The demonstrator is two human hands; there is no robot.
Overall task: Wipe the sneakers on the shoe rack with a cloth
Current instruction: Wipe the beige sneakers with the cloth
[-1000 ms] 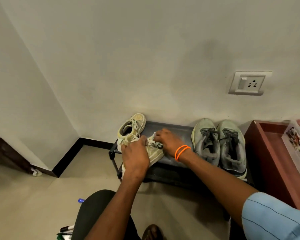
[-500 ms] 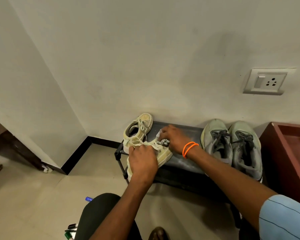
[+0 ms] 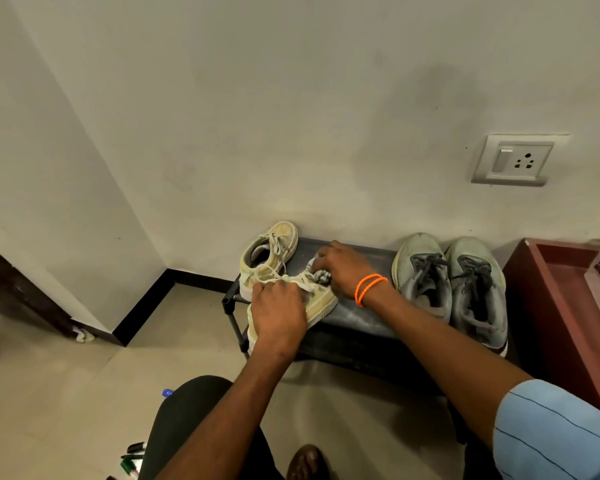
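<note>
1. This looks like a home, in a corner by plain off-white painted walls [image 3: 291, 98] with a black skirting strip [image 3: 146, 306].
2. A low black metal-framed shoe rack [image 3: 354, 327] holds 2 pairs of worn sneakers.
3. A white wall socket with switch [image 3: 515, 160] sits above a beige tiled floor [image 3: 49, 393].

Two cream sneakers [image 3: 274, 247], two grey sneakers [image 3: 451, 282], seemingly one cloth [image 3: 321, 273].
</note>
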